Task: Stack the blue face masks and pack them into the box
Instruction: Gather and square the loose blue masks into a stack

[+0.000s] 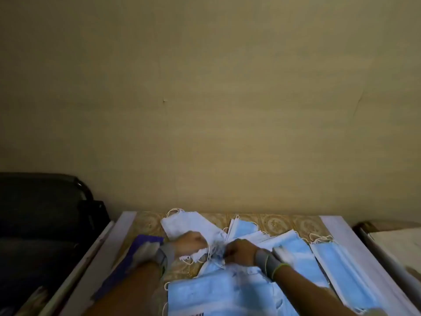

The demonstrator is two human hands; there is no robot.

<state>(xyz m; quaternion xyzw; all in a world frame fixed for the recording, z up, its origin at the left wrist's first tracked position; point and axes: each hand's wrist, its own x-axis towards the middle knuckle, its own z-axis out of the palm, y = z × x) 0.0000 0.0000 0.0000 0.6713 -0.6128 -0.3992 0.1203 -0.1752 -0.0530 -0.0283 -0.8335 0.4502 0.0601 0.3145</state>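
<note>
Blue face masks lie scattered over the table: a pile (218, 295) right in front of me, a row (335, 261) at the right, a small stack (245, 229) further back. One mask (189, 224) lies white side up at the back left. My left hand (190, 244) is closed on the near end of a bunch of white-side-up masks (200, 255). My right hand (241, 249) meets it and pinches the same bunch by its ear loops. A dark blue flat box (136, 252) sits at the left, partly under my left forearm.
The table (150, 221) has a patterned top and pale side rails. It stands against a bare beige wall (205, 110). A black chair (45, 213) is at the left. Another pale surface (391, 242) lies at the far right.
</note>
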